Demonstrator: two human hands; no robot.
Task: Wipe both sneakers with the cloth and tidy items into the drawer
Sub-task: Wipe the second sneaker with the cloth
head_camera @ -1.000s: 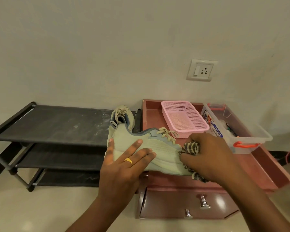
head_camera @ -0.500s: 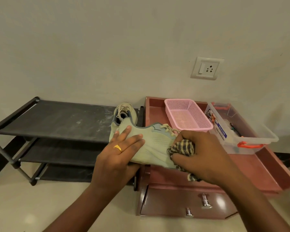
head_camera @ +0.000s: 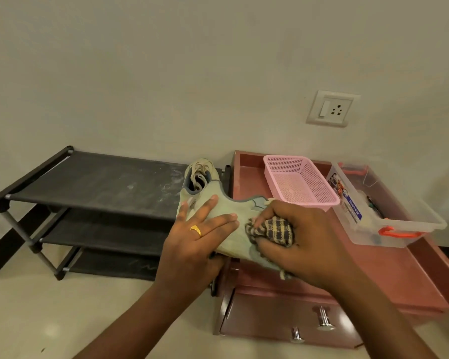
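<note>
My left hand (head_camera: 195, 244) holds a pale green sneaker (head_camera: 233, 213) by its heel end, fingers spread over its side and thumb underneath. My right hand (head_camera: 303, 239) grips a bunched checked cloth (head_camera: 272, 229) and presses it against the sneaker's side near the laces. The toe end is hidden behind that hand. A second pale sneaker (head_camera: 198, 173) stands on the right end of the black shoe rack (head_camera: 94, 182). Below my hands, the maroon drawer (head_camera: 278, 320) with metal knobs is closed.
A pink mesh basket (head_camera: 300, 181) and a clear plastic box (head_camera: 389, 213) with orange latches sit on the maroon cabinet top (head_camera: 379, 265). The rack has three shelves and stands left of the cabinet. A wall socket (head_camera: 331, 108) is above.
My right hand has slid the cloth leftward along the sneaker, from the toe toward the middle. The left hand shifted its hold at the heel, and the view moved slightly.
</note>
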